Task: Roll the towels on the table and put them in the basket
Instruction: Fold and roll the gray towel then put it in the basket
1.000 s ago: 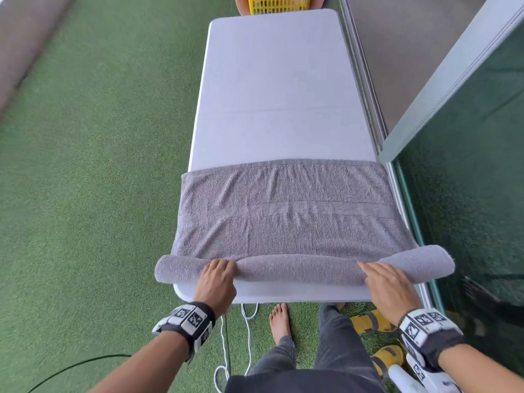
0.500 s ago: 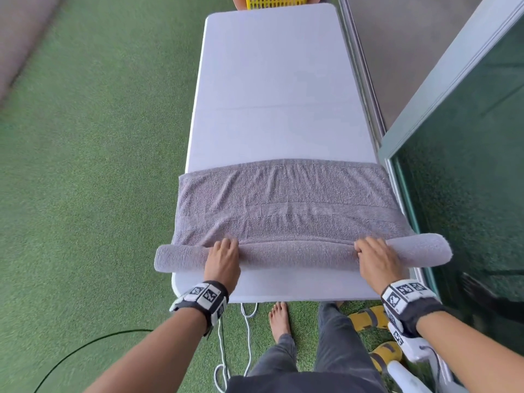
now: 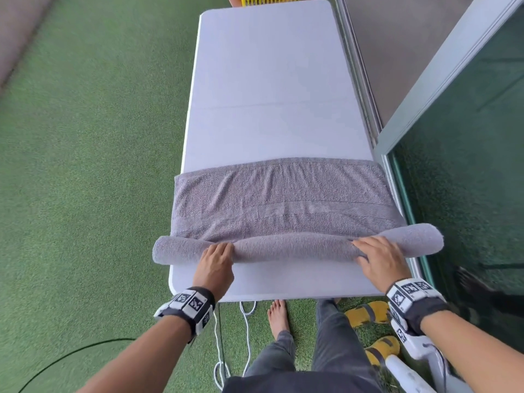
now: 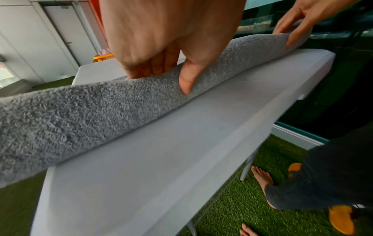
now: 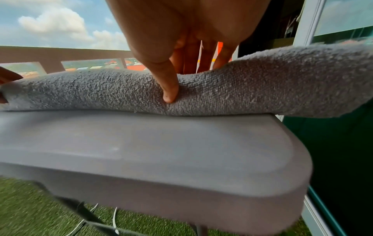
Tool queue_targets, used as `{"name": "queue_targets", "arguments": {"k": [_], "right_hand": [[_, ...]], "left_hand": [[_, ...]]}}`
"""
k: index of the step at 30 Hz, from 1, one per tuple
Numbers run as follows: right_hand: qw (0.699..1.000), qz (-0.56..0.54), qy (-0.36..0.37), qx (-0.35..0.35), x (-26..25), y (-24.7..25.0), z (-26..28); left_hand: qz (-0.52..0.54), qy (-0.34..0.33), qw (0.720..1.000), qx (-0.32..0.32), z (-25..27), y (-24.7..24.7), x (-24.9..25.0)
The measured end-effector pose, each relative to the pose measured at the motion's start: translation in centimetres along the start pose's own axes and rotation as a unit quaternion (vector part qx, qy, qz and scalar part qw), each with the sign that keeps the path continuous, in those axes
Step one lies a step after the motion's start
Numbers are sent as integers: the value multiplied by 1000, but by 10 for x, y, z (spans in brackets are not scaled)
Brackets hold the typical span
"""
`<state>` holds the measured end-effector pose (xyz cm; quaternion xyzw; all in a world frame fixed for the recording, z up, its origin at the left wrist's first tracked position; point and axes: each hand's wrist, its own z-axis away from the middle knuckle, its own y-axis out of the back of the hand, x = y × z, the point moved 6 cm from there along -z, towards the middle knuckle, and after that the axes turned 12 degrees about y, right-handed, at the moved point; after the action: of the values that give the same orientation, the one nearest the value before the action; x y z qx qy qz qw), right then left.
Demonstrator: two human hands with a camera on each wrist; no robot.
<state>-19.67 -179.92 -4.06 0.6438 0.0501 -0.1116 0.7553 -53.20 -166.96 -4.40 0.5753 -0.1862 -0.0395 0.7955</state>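
Lying across the near half of the white table (image 3: 266, 80), your grey towel (image 3: 283, 199) is partly rolled: the end closest to you is wound into a thick, soft tube, and the rest lies flat beyond it with a woven band running across its width. The cloth is a nubbly terry pile, and both ends of the roll stick out past the table's long edges, the right end overhanging more. The roll sags a little in the middle between your hands.

Your left hand (image 3: 216, 263) sits on the roll left of centre. The left wrist view shows its fingers curled over the top of the tube and the thumb pressed into the near side, so the hand grips the towel. Your right hand (image 3: 380, 260) sits on the roll towards the right end; the right wrist view shows its thumb dug into the near face of the pile and the fingers reaching over the top, also gripping.

A strip of bare table lies between the roll and the near edge. The yellow basket (image 3: 268, 0) peeks in beyond the far end of the table, well apart from the towel. Green turf (image 3: 85, 165) covers the floor around.
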Motion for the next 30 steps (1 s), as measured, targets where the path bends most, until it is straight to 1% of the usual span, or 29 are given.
{"name": "queue_targets", "arguments": {"k": [2, 5, 8, 10, 12, 15, 17, 18, 20, 22, 24, 26, 27, 30], "right_hand": [[1000, 23, 5, -10, -1, -1, 14], [998, 36, 11, -52, -5, -7, 27], [994, 51, 6, -97, -3, -3, 13], [993, 45, -12, -106, -1, 0, -4], [996, 30, -35, -81, 2, 4, -20], [997, 57, -38, -38, 6, 10, -36], [998, 55, -18, -22, 2, 11, -38], [999, 51, -1, -3, -2, 11, -37], [998, 50, 25, 24, -10, 9, -26], [997, 59, 43, 25, -13, 4, -8], [994, 78, 73, 9, -10, -3, 5], [993, 85, 84, -8, -5, -9, 9], [994, 73, 75, -16, -4, -10, 6], [998, 41, 57, -1, -3, -6, -10]], "left_hand": [[-14, -8, 1000, -16, 14, -3, -2], [-4, -4, 999, -43, 24, -7, -5], [12, 4, 997, -71, 9, -4, -7], [14, 22, 996, -90, -5, -1, -7], [5, 33, 996, -77, -19, 2, -4], [-60, 23, 998, -15, -35, 11, -1], [-70, 14, 997, -2, -37, 13, 2], [-62, 11, 998, -2, -35, 12, 4], [-55, 7, 998, 10, -21, 6, 6], [-50, 6, 998, 24, -3, 0, 3], [-51, -1, 998, 26, 10, -9, -3], [-71, -14, 997, 28, 13, -15, -8], [-78, -19, 996, 32, 11, -14, -9], [-68, -25, 997, 34, 3, -10, -6]]}}
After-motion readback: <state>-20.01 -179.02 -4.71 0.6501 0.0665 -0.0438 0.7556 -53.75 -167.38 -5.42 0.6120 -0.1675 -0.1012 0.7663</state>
